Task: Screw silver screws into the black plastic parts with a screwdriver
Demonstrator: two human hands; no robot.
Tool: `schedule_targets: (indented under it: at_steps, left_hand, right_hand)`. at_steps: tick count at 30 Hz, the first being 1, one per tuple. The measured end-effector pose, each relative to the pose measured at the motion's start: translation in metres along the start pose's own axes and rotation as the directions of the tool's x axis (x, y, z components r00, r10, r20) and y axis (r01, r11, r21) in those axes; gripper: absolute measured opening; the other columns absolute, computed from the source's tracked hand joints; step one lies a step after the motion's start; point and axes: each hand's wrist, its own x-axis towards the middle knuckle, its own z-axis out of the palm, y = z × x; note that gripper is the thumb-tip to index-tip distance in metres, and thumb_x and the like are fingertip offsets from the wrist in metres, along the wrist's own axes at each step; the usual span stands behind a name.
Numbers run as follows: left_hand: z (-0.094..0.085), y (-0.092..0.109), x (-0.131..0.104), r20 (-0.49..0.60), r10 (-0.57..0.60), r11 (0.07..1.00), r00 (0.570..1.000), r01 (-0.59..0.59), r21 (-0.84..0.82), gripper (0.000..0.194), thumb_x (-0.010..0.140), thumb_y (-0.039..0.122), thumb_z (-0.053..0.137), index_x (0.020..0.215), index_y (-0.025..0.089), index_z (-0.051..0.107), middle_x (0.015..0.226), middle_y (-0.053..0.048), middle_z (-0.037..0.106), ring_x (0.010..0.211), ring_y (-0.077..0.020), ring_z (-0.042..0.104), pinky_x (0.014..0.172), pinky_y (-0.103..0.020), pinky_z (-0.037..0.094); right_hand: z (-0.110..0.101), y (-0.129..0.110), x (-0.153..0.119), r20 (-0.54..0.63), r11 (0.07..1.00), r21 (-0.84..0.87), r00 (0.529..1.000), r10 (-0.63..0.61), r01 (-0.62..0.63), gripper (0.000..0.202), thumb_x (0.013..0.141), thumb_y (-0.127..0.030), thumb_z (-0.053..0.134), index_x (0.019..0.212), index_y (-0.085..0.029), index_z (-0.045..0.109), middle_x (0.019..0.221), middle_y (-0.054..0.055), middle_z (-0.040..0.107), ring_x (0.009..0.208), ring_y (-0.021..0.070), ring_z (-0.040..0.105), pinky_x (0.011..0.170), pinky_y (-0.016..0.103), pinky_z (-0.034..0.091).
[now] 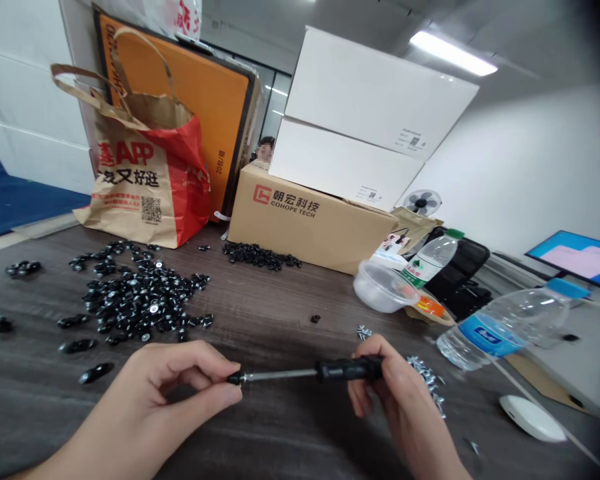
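Observation:
My left hand (185,393) pinches a small black plastic part (235,378) between thumb and fingertips. A screwdriver (290,375) lies level across the middle, its black handle wrapped by the fingers of my right hand (405,400). The tip of its metal shaft meets the part at a bright spot that looks like a screw (246,377). A big heap of similar black parts (135,293) spreads behind my left hand, with a few strays in front. Loose silver screws (427,380) lie just beyond my right hand, and a smaller cluster of screws (364,332) sits behind it.
A second row of black parts (260,255) lies before a cardboard box (310,220) carrying white boxes (375,100). A paper bag (145,180) stands at back left. To the right are a plastic tub (383,287), water bottles (505,327) and a white mouse (531,419).

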Motion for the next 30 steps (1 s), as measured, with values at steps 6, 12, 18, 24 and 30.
schedule_targets:
  at_steps: [6, 12, 18, 24, 30]
  left_hand:
    - [-0.003, 0.002, 0.001, -0.026, 0.037, 0.999, 0.999, -0.036, 0.041, 0.018, 0.079, 0.042, 0.071, 0.078, 0.024, 0.077, 0.067, -0.001, 0.074, 0.062, -0.0189, 0.066, 0.057, -0.025, 0.051]
    - [-0.007, 0.002, 0.001, -0.036, 0.052, 0.998, 0.998, -0.052, -0.018, 0.017, 0.078, 0.040, 0.074, 0.077, 0.024, 0.075, 0.066, -0.001, 0.075, 0.062, -0.0176, 0.064, 0.057, -0.025, 0.049]
    - [-0.006, -0.001, 0.002, -0.035, 0.052, 0.997, 0.998, -0.054, -0.047, 0.015, 0.077, 0.038, 0.074, 0.077, 0.023, 0.075, 0.066, -0.001, 0.074, 0.063, -0.0175, 0.065, 0.059, -0.025, 0.050]
    - [-0.008, -0.005, 0.006, -0.041, 0.049, 0.994, 0.998, -0.053, -0.097, 0.015, 0.078, 0.038, 0.075, 0.078, 0.023, 0.075, 0.063, 0.001, 0.071, 0.059, -0.0141, 0.060, 0.055, -0.022, 0.046]
    - [-0.007, -0.002, 0.002, -0.028, 0.087, 0.994, 0.996, -0.088, -0.057, 0.013, 0.080, 0.037, 0.073, 0.077, 0.024, 0.075, 0.066, 0.001, 0.074, 0.063, -0.0150, 0.063, 0.059, -0.022, 0.048]
  right_hand:
    - [-0.002, 0.001, 0.003, 0.031, 1.000, 0.000, 1.000, -0.001, 0.001, 0.036, 0.091, -0.056, 0.059, 0.081, -0.023, 0.054, 0.056, -0.004, 0.054, 0.049, 0.0132, 0.045, 0.050, 0.026, 0.035]
    - [0.003, -0.001, 0.003, 0.042, 0.995, 0.092, 0.999, 0.027, -0.030, 0.042, 0.084, -0.066, 0.061, 0.086, -0.024, 0.056, 0.064, -0.002, 0.055, 0.049, 0.0155, 0.051, 0.048, 0.027, 0.037]
    - [-0.003, 0.005, 0.002, 0.006, 0.999, -0.041, 1.000, 0.009, -0.008, 0.043, 0.095, -0.059, 0.052, 0.073, -0.022, 0.055, 0.047, -0.007, 0.039, 0.041, 0.0110, 0.037, 0.044, 0.024, 0.029]
    - [0.005, 0.007, 0.002, 0.053, 0.990, 0.139, 0.999, 0.006, -0.014, 0.041, 0.082, -0.063, 0.066, 0.083, -0.025, 0.050, 0.066, -0.005, 0.054, 0.048, 0.0123, 0.050, 0.046, 0.024, 0.037]
    - [0.010, 0.001, -0.002, -0.038, 0.999, 0.045, 0.999, 0.028, -0.026, 0.045, 0.091, -0.066, 0.052, 0.079, -0.023, 0.053, 0.049, -0.008, 0.042, 0.042, 0.0107, 0.039, 0.045, 0.023, 0.030]
